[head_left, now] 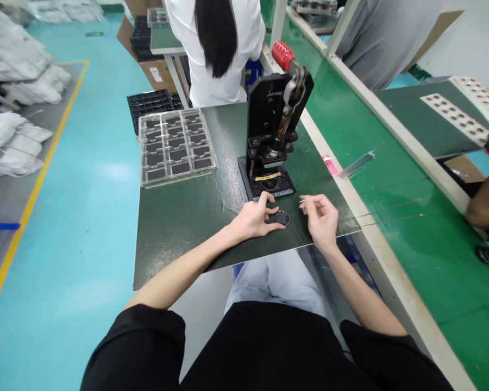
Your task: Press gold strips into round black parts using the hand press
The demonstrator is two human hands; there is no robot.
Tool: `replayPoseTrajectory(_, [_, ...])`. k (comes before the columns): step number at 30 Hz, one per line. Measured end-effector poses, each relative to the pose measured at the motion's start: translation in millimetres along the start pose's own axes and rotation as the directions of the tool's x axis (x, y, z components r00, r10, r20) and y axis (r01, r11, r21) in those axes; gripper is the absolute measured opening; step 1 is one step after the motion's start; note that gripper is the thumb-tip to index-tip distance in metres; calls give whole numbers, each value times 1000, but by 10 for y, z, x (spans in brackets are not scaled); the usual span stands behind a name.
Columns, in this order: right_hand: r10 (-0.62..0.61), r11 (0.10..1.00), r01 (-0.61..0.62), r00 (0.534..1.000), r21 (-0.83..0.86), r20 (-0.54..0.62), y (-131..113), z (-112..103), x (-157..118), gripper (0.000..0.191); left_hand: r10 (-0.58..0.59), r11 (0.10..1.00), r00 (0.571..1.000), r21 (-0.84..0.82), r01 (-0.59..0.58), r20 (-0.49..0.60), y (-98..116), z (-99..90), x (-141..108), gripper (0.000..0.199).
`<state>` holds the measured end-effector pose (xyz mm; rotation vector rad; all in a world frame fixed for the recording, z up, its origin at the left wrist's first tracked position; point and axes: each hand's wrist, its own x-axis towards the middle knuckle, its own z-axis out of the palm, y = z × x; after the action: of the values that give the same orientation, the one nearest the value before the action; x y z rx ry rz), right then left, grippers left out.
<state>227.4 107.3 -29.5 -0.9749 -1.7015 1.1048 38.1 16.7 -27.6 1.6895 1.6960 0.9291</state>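
One small round black disc (pixel 279 218) with a pale rim lies on a dark green mottled work mat (pixel 179 233), just in front of a press. The left hand (pixel 252 220) closes on it, thumb and fingers curled over the disc's near edge and gripping it against the mat. The right hand (pixel 321 220) hangs just beside it, half open, fingers loosely curled; a thin bright sliver shows at the fingertips (pixel 302 201), but I cannot tell whether it is pinched.

Beyond the hands stands a black hand-lever press (pixel 271 117) with a red ribbed handle (pixel 283 56); its base holds a round recess and a yellow strip (pixel 268 176). To the left sits a clear plastic tray (pixel 177 146) of dark square pieces in rows. A pink-tagged bundle of thin metal pins (pixel 356 164) lies on a green-topped bench (pixel 407 179) to the right.

One co-worker in a white coat (pixel 215 54) sits ahead, another in a grey top (pixel 391 38) further right, and a third person's bare forearm (pixel 487 201) reaches in at the right edge. White bags (pixel 16 65) are heaped beyond a teal floor (pixel 73 217).
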Motion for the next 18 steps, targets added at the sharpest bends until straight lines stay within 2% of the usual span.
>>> replayPoseTrajectory(2, [15, 999, -8, 989, 50, -146, 29, -32, 11, 34, 2, 1000, 1000, 5, -2, -6, -5, 10, 0, 67])
replayPoseTrajectory(3, [6, 999, 2, 990, 53, -139, 27, -40, 12, 35, 7, 1000, 1000, 9, -7, -9, -8, 14, -1, 68])
replayPoseTrajectory(7, [-37, 999, 38, 996, -18, 86, -55, -35, -31, 36, 50, 998, 999, 38, -49, -19, -6, 3, -9, 68])
replayPoseTrajectory(10, [-68, 986, 90, 986, -142, 154, -113, -63, -71, 37, 120, 989, 992, 89, -116, -40, 22, -38, -15, 74])
replayPoseTrajectory(12, [-96, 962, 145, 973, -233, 210, -127, -111, -71, 33, 170, 982, 979, 108, -158, -110, 42, -72, -13, 69])
replayPoseTrajectory(14, [-145, 926, 226, 952, -301, 268, -129, -165, -45, 26, 183, 981, 954, 103, -163, -236, 48, -105, 2, 51])
replayPoseTrajectory(16, [-190, 898, 298, 926, -324, 325, -125, -208, -10, 23, 156, 988, 913, 70, -140, -377, 31, -138, 33, 31])
replayPoseTrajectory(18, [-183, 915, 292, 915, -278, 359, -118, -231, 14, 25, 107, 993, 875, 14, -114, -472, -4, -166, 74, 20])
